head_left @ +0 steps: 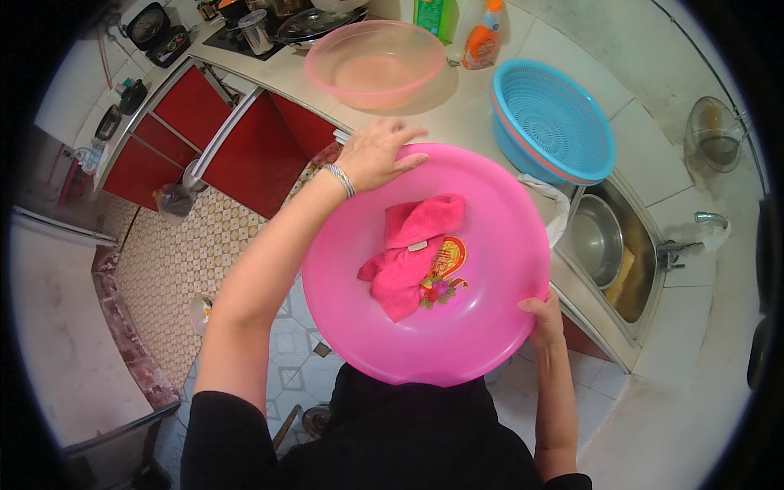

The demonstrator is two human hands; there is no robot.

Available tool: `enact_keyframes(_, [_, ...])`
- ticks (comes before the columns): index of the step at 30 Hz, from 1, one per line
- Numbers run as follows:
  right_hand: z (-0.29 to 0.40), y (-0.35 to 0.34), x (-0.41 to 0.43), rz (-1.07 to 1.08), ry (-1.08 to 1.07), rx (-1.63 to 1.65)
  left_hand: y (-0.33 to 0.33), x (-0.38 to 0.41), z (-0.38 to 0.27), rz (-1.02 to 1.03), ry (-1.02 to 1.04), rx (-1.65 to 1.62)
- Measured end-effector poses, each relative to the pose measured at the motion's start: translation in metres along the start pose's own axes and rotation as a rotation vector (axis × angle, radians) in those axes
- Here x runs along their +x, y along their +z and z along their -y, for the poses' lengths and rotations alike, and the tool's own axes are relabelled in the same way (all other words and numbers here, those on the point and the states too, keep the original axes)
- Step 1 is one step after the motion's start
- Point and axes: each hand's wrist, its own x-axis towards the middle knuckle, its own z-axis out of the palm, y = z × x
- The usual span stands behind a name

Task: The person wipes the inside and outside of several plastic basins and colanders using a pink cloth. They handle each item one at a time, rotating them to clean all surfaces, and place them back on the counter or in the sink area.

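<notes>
A large pink plastic basin (pixel 490 331) is tilted in front of my black-clothed body. Its near rim is at my waist and its far side overlaps the counter's edge. Inside lies a crumpled pink towel (pixel 407 257) with a small white tag, partly covering a printed heart-and-flower design (pixel 450 260) on the bottom. My right hand (pixel 547 315) grips the right rim, thumb inside, other fingers hidden underneath. At the far left rim, my left hand (pixel 381 154) has its fingers spread and slightly blurred, with the thumb over the rim. A banded bracelet circles that wrist.
On the counter (pixel 422 125) stand a translucent pink basin (pixel 373 67), nested blue baskets (pixel 551 125) and an orange spray bottle (pixel 482 38). A metal bowl (pixel 594 242) sits in the sink (pixel 640 294) at right. A red cabinet door (pixel 257 153) stands ajar at left.
</notes>
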Motion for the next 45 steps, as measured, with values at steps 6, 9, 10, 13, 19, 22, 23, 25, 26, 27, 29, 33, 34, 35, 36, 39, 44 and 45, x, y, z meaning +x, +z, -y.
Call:
enact_keyframes(6, [0.019,0.017,0.010,-0.532,-0.398,-0.947,0.018,-0.018,0.008,0.375,-0.244,-0.133])
enact_keyframes(9, [0.014,0.047,0.021,-0.322,-0.926,-1.487,0.003,-0.009,-0.007,0.388,-0.200,-0.055])
enact_keyframes(10, [0.009,0.062,0.026,-0.291,-0.896,-1.510,0.002,-0.006,-0.010,0.382,-0.199,-0.078])
enact_keyframes(13, [-0.010,0.095,0.048,-0.142,-0.686,-1.387,0.001,-0.003,-0.015,0.335,-0.186,-0.126])
enact_keyframes(19, [-0.090,0.160,0.084,0.107,-0.569,-1.004,0.010,0.007,-0.033,0.314,-0.144,-0.106])
enact_keyframes(22, [-0.117,0.167,0.035,0.686,-0.323,-0.792,0.004,0.010,-0.038,0.362,-0.161,-0.093])
enact_keyframes(23, [-0.124,0.152,0.019,0.824,-0.276,-0.819,0.003,0.007,-0.035,0.359,-0.166,-0.099])
enact_keyframes(25, [-0.085,0.118,-0.005,1.078,-0.137,-1.154,0.004,0.000,-0.025,0.370,-0.192,-0.124])
enact_keyframes(26, [-0.069,0.098,-0.006,1.133,-0.102,-1.337,0.006,-0.004,-0.020,0.387,-0.212,-0.139])
enact_keyframes(27, [-0.054,0.082,-0.006,1.178,-0.060,-1.526,0.007,-0.005,-0.017,0.401,-0.227,-0.159])
enact_keyframes(29, [-0.017,0.078,0.013,1.224,0.055,-1.950,0.012,-0.005,-0.016,0.444,-0.261,-0.145])
enact_keyframes(33, [0.019,0.094,0.067,0.780,-0.918,-2.120,0.026,0.001,-0.014,0.455,-0.255,-0.111])
enact_keyframes(34, [0.024,0.115,0.076,0.685,-1.099,-2.032,0.030,0.003,-0.016,0.440,-0.246,-0.098])
enact_keyframes(35, [0.026,0.130,0.082,0.594,-1.279,-1.928,0.031,0.003,-0.019,0.423,-0.244,-0.081])
enact_keyframes(36, [0.024,0.121,0.091,0.545,-1.226,-1.972,0.034,0.007,-0.024,0.404,-0.219,-0.085])
enact_keyframes(39, [-0.005,0.083,0.105,0.413,-0.977,-2.007,0.027,0.011,-0.031,0.396,-0.202,-0.078])
enact_keyframes(44, [-0.039,0.048,0.011,0.707,-0.126,-1.828,0.012,-0.004,-0.031,0.443,-0.283,-0.064])
enact_keyframes(45, [-0.052,0.056,-0.009,0.778,-0.084,-1.669,0.016,0.000,-0.033,0.430,-0.259,-0.075])
